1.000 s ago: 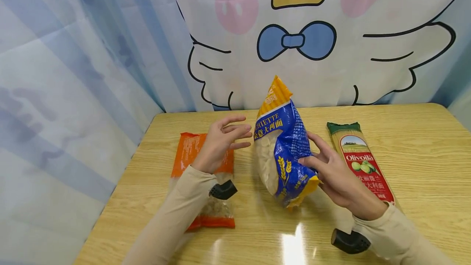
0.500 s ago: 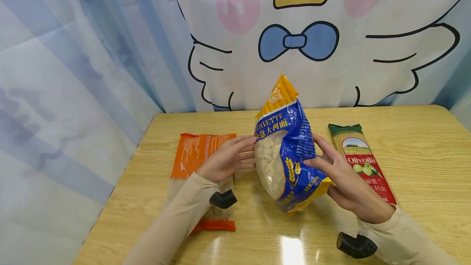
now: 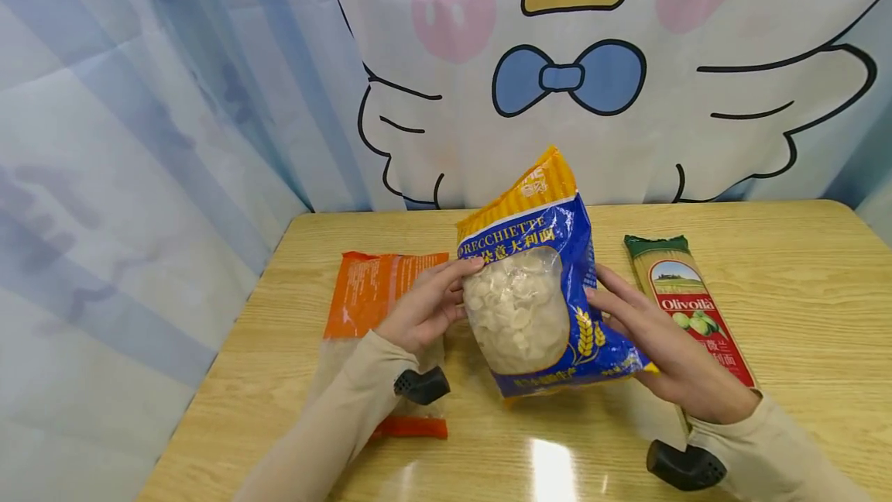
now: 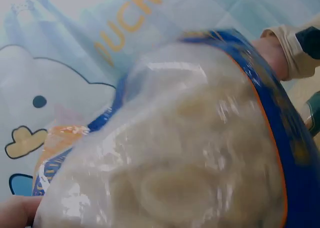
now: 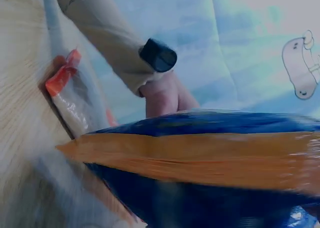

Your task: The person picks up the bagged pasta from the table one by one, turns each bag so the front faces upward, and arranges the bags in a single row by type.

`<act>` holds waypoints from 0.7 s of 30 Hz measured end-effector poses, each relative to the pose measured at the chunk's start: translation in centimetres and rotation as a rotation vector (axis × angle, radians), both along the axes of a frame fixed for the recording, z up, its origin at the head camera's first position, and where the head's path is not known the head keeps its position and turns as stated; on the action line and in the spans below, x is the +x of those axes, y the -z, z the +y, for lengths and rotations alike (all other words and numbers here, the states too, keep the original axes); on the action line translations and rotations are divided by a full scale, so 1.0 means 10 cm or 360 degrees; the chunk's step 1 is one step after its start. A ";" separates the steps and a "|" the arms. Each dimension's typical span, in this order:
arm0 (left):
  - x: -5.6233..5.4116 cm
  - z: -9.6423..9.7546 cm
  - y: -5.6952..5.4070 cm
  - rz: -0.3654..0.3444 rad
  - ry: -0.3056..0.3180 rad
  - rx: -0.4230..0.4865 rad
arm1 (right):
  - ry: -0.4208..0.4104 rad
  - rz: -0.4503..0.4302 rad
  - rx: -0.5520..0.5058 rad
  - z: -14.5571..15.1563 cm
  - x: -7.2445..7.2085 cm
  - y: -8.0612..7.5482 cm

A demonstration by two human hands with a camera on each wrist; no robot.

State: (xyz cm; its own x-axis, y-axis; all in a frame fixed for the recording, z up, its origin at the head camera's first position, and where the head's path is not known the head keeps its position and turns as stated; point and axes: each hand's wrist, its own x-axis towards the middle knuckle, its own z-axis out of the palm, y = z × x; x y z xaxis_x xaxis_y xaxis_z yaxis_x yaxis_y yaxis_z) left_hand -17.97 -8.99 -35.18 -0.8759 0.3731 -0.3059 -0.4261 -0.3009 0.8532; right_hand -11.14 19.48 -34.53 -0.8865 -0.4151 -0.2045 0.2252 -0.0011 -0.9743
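A blue and yellow bag of orecchiette pasta [image 3: 519, 312] is held tilted above the middle of the table, its clear window facing me. My left hand [image 3: 427, 307] grips its left edge, with a fingertip over the front below the yellow band. On the lower right side, my right hand [image 3: 672, 351] holds the bag between thumb and fingers; some of those fingers are hidden behind it. The pale pasta in the bag [image 4: 195, 143] fills most of the left wrist view. From the right wrist, the bag's yellow side strip [image 5: 200, 155] shows.
An orange-ended clear bag [image 3: 358, 297] lies on the wooden table [image 3: 801, 285], partly under my left forearm. To the right, a spaghetti packet [image 3: 686, 304] with a green top and red label lies beside my right hand. A cartoon-printed curtain [image 3: 557, 146] hangs behind the table.
My left hand has moved onto the bag's left edge, from beside it. The bag has turned so that its front window faces me, and its lower end has swung right with my right hand.
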 end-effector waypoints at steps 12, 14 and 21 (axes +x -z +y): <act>0.04 -0.05 -0.24 0.0037 -0.0143 0.0014 | -0.0058 0.0038 0.0212 0.01 -0.01 -0.09; 0.04 -0.04 -0.26 0.0042 -0.0145 0.0010 | -0.0017 0.0122 0.0302 -0.04 0.02 -0.08; 0.06 -0.01 -0.29 0.0000 -0.0167 0.0019 | 0.0142 0.0270 0.0358 -0.17 0.06 -0.05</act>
State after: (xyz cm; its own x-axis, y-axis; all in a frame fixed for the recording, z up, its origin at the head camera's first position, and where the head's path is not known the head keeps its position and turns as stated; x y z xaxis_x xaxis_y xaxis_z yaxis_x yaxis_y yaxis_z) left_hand -17.38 -9.07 -32.26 -0.9105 0.2827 -0.3018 -0.3915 -0.3541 0.8493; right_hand -10.51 17.80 -34.02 -0.9469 -0.2950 -0.1282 0.0677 0.2069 -0.9760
